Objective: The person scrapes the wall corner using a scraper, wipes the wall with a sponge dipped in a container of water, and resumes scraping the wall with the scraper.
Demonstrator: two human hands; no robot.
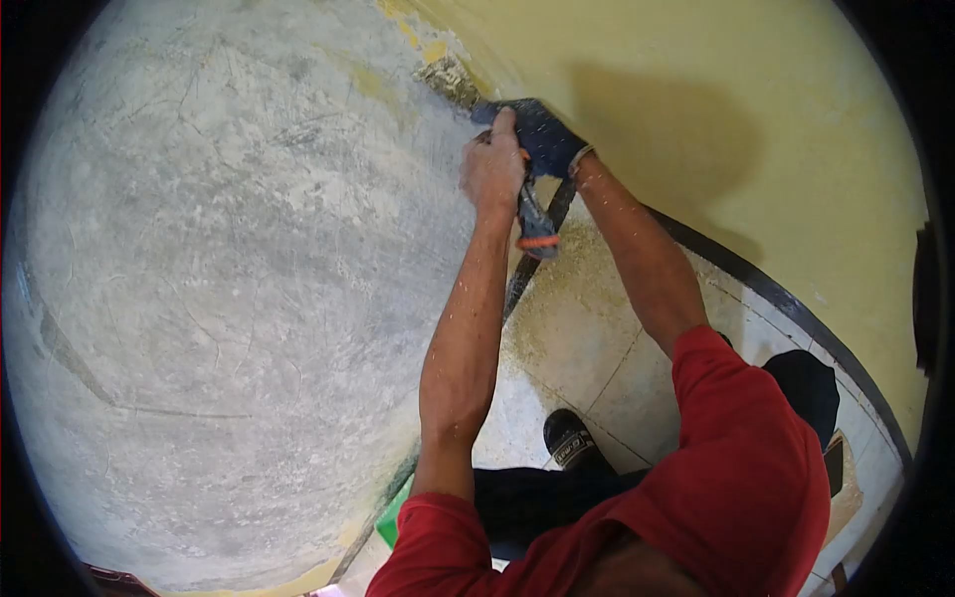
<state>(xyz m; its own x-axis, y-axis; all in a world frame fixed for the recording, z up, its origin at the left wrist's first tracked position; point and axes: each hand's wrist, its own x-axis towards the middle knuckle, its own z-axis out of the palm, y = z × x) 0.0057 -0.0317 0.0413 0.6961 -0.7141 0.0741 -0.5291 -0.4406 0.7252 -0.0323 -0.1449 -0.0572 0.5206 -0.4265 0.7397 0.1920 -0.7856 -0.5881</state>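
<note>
My bare left hand (492, 171), pale with dust, is closed with its thumb pointing up, close against the other hand. Below its fingers extends a dark grey thing with an orange band (538, 242); I cannot tell whether it is the handle of the same tool. My right hand (542, 136), in a dark blue glove, is closed on a scraper. The dusty scraper blade (450, 80) lies against the wall where yellow paint meets bare grey plaster (239, 229). The gloved fingers and the bare hand hide most of the grip.
Yellow painted wall (816, 149) continues to the right, with a dark skirting strip (766, 279) at its foot. Paint crumbs lie on the floor tiles (617, 368). A shoe (567, 438) stands below, and a green object (395, 510) is at the wall's base.
</note>
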